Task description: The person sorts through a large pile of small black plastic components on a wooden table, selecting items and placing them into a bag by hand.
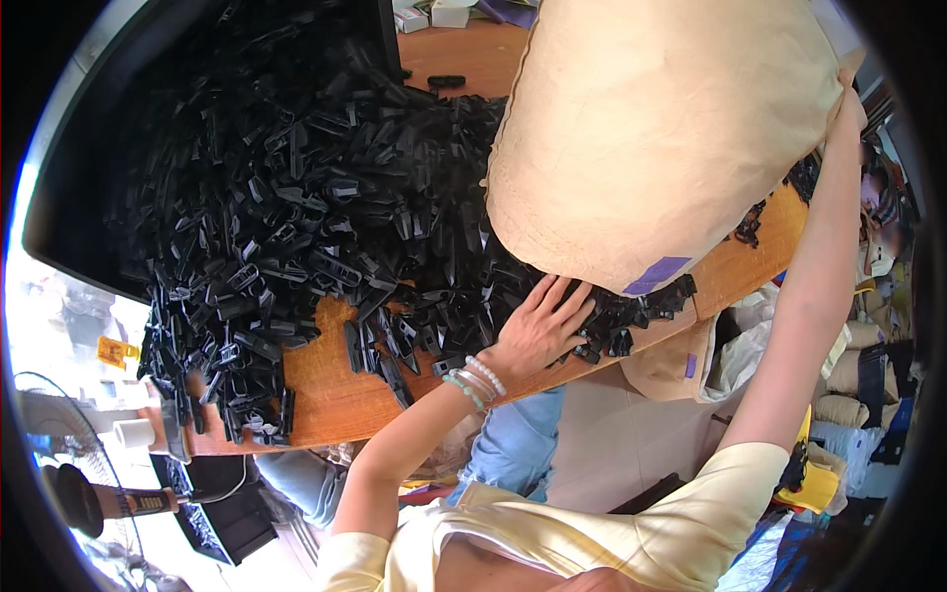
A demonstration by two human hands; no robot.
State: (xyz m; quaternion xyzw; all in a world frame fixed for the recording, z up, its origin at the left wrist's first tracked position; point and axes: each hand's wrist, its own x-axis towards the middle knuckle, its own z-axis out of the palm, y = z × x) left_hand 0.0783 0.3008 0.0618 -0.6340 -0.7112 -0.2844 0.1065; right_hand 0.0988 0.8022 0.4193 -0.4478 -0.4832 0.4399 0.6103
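Upper right, the right hand (852, 99) clasps the tan sack (661, 138), apparently holding it tilted; at centre, the left hand (541, 331), fingers spread, rests among black plastic parts (335, 266) heaped leftward.

Parts (296, 207) lie heaped over the left and middle of the table (345, 385). The sack (671, 138) is right of the heap, with more parts just before it. Boxes (451, 13) lie behind; a fan (64, 424) stands left of the table, another sack (656, 370) below its right edge.
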